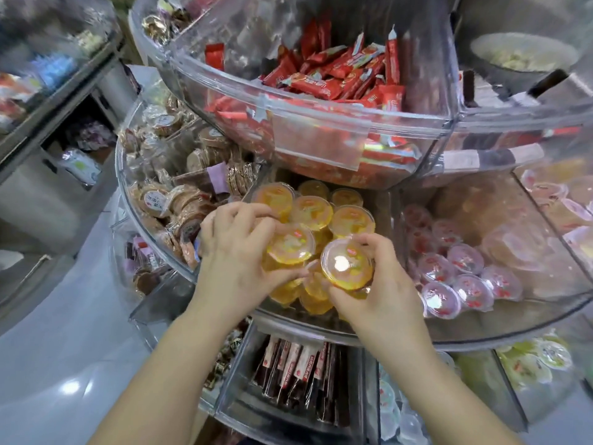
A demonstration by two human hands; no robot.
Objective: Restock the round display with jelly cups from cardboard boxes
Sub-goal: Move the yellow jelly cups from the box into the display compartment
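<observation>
A clear round tiered display (321, 334) fills the view. Its middle tier has a wedge compartment piled with several yellow jelly cups (313, 208). My left hand (232, 252) curls around one yellow jelly cup (290, 244) on top of the pile. My right hand (378, 293) grips another yellow jelly cup (346, 264), tilted with its clear lid facing up, just right of the first. Both hands are inside the compartment, close together. No cardboard box is in view.
Pink jelly cups (455, 274) fill the compartment to the right. Round brown wrapped snacks (170, 194) lie to the left. Red wrapped bars (337, 72) fill the upper tier. The lower tier holds dark stick packs (298, 370) and green cups (536, 361). Grey shelving (48, 130) stands left.
</observation>
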